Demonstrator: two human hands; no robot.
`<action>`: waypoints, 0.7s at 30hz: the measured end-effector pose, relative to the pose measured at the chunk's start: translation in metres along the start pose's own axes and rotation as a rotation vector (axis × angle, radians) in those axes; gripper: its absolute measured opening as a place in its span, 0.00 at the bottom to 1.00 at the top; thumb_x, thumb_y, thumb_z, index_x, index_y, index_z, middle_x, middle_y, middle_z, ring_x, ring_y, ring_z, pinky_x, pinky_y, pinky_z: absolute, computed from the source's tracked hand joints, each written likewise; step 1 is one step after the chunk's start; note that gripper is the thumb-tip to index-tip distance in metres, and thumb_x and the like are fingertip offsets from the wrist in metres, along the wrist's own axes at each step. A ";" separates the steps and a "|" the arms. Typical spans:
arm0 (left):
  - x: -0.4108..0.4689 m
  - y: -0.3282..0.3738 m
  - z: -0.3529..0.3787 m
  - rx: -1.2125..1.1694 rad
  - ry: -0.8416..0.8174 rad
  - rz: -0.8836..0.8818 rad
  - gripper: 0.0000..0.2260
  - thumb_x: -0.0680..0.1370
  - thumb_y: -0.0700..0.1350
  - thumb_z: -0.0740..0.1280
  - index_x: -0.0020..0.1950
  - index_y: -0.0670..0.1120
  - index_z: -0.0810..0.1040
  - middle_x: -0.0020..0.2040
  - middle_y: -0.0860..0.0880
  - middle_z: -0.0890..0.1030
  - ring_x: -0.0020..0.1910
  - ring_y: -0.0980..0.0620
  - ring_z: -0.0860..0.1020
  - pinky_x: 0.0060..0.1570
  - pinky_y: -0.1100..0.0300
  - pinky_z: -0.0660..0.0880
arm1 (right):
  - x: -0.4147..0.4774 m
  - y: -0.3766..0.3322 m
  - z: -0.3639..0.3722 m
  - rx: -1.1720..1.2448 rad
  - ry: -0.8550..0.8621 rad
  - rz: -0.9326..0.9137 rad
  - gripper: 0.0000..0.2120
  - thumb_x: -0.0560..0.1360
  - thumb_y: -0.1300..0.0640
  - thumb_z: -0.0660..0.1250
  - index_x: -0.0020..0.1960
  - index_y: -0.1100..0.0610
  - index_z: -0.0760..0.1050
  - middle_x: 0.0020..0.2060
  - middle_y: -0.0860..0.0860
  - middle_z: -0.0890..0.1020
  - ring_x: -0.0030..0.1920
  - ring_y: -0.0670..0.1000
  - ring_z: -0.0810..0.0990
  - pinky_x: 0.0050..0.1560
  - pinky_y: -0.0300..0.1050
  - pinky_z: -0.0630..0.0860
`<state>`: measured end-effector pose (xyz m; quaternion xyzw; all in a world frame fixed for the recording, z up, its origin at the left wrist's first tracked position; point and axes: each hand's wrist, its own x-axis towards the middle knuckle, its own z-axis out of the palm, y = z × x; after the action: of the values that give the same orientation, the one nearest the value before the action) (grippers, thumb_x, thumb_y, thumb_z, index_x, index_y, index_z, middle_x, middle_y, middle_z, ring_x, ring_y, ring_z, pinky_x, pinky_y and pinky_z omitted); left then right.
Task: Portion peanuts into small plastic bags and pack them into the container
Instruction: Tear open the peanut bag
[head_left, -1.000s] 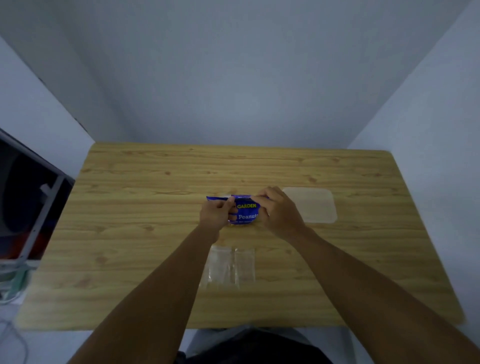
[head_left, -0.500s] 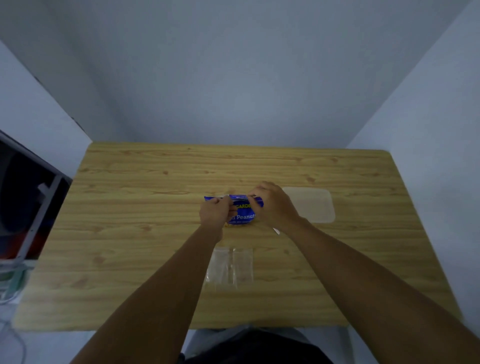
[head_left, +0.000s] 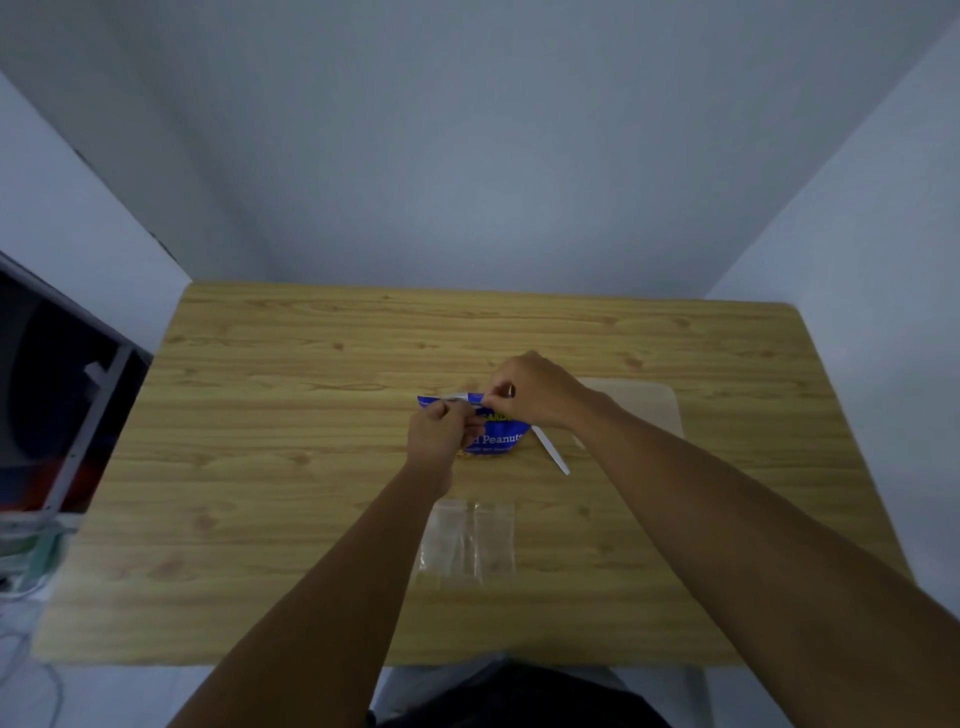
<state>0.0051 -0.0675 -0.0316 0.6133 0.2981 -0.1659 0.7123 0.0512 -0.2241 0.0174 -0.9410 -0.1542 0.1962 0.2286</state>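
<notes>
A blue peanut packet (head_left: 497, 440) stands at the middle of the wooden table (head_left: 291, 467). My left hand (head_left: 440, 431) pinches the packet's top edge on the left side. My right hand (head_left: 535, 392) pinches the same top edge further right, and the silvery inner edge shows between the two hands. Two small clear plastic bags (head_left: 470, 540) lie flat on the table nearer to me. A clear flat container (head_left: 649, 410) lies to the right, partly hidden by my right forearm. A white strip-like object (head_left: 551, 451) lies beside the packet.
Grey walls close the table in at the back and on the right. A dark screen with a white frame (head_left: 62, 405) stands off the table's left edge, with cables (head_left: 21, 587) below it.
My right hand has lifted and pulled to the right along the packet's top, away from the left hand. More of the packet's front now shows, and the white strip has come into view.
</notes>
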 end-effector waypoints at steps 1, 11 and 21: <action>0.000 -0.001 0.000 0.003 0.000 0.010 0.06 0.77 0.38 0.65 0.46 0.39 0.82 0.40 0.41 0.84 0.36 0.50 0.81 0.37 0.60 0.76 | 0.002 0.000 0.000 -0.016 -0.018 0.004 0.08 0.78 0.52 0.69 0.42 0.49 0.84 0.38 0.46 0.84 0.38 0.49 0.82 0.39 0.49 0.80; -0.005 -0.011 0.003 0.097 0.049 0.061 0.08 0.77 0.38 0.66 0.43 0.33 0.80 0.35 0.41 0.83 0.34 0.50 0.80 0.35 0.59 0.77 | 0.018 0.008 0.003 -0.080 0.003 -0.029 0.08 0.76 0.62 0.64 0.40 0.62 0.79 0.36 0.55 0.82 0.37 0.58 0.81 0.38 0.55 0.77; -0.032 -0.018 -0.020 0.225 -0.035 0.005 0.09 0.77 0.41 0.68 0.39 0.38 0.81 0.34 0.41 0.84 0.31 0.50 0.80 0.36 0.56 0.73 | 0.043 0.017 -0.013 -0.332 0.140 -0.171 0.09 0.82 0.56 0.61 0.49 0.60 0.77 0.47 0.55 0.80 0.47 0.56 0.78 0.43 0.51 0.74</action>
<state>-0.0347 -0.0559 -0.0267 0.6872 0.2634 -0.2071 0.6445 0.0974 -0.2268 0.0067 -0.9606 -0.2474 0.0822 0.0962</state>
